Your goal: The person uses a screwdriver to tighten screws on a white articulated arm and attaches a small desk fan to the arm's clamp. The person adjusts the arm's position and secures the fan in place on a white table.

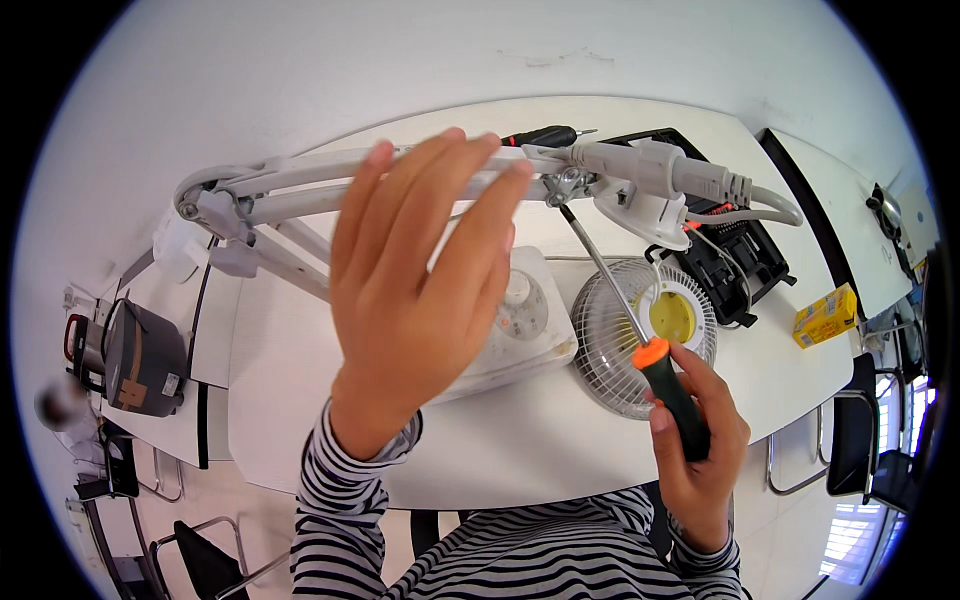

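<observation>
My right hand (703,445) is closed round the dark handle of a screwdriver (676,400) with an orange collar. Its long shaft slants up to the left, and the tip meets the metal joint (570,186) of a white jointed lamp arm (300,190). My left hand (415,290) is raised in front of that arm with its fingers stretched out, covering part of it; whether it touches the arm I cannot tell. Below the joint is a wire-caged round lamp head (612,345) with a yellow centre. Partly behind my left hand stands the white lamp base (540,345).
Behind the arm lies a second, black screwdriver (545,136). An open black tool case (735,262) sits at the back right, with a yellow carton (826,316) on the white table (480,470). A grey cable (775,205) loops near the case. Left stands a dark grey box-shaped appliance (145,358).
</observation>
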Tool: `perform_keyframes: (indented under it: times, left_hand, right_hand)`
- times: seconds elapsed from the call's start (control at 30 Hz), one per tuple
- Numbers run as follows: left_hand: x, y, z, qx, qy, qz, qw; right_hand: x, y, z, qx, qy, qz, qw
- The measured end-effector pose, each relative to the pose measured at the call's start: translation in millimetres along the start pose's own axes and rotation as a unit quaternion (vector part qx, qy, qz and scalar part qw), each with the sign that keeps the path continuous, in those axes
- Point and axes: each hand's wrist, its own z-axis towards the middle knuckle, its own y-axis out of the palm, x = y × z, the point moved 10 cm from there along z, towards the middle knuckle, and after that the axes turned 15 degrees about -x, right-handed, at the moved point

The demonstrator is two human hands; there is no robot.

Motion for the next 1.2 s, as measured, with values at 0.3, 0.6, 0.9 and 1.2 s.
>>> perform_keyframes:
  times: [0.3,0.6,0.9,1.2]
  left_hand:
    - [-6,-13,11,-0.001,-0.009,0.201,0.98]
    - [-11,-9,16,-0.018,-0.002,0.132,0.991]
    - [-12,-9,16,-0.011,0.006,0.105,0.994]
    - [-17,-5,20,-0.025,-0.008,0.06,0.998]
  right_hand:
    - [-8,5,0,0.011,-0.053,-0.031,0.998]
    - [-8,11,-2,0.017,-0.074,-0.038,0.996]
    - [-28,12,-4,0.052,-0.11,-0.167,0.978]
    - [-35,14,-3,0.051,-0.056,-0.136,0.988]
